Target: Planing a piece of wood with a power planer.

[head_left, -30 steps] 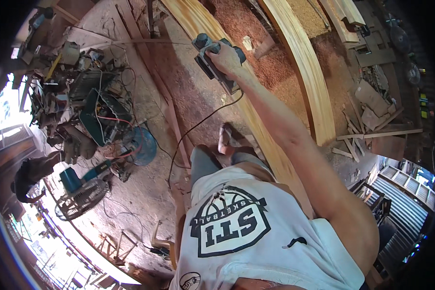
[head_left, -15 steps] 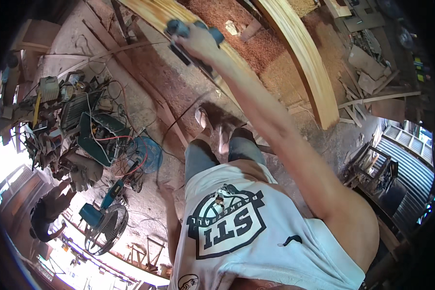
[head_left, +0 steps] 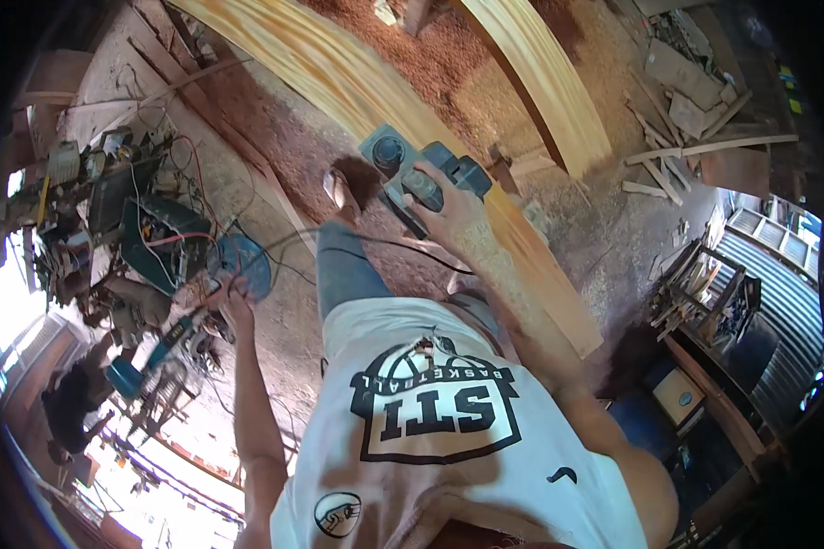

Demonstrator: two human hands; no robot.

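In my right hand (head_left: 444, 206) is a dark green electric hand planer (head_left: 417, 174), its handle gripped from above. The planer rests on a long, pale yellow wooden beam (head_left: 339, 78), near the beam's closer half. A black power cord (head_left: 366, 236) trails from the planer leftward across my leg. My left hand (head_left: 236, 306) is raised at my left side, its fingers closed round the cord, near a blue round tub (head_left: 245, 265). The finer finger detail is small in view.
A second curved wooden beam (head_left: 531, 69) lies beyond, over reddish shavings (head_left: 412, 55). Offcuts (head_left: 673, 174) are heaped at right. Tools and cables clutter the left, around a dark green bin (head_left: 160, 242) and a fan (head_left: 165, 393). Another person (head_left: 73, 403) is at lower left.
My right hand has brought the planer back toward me along the beam. My left hand has moved left and up, with the cord now looping toward it. My view has shifted.
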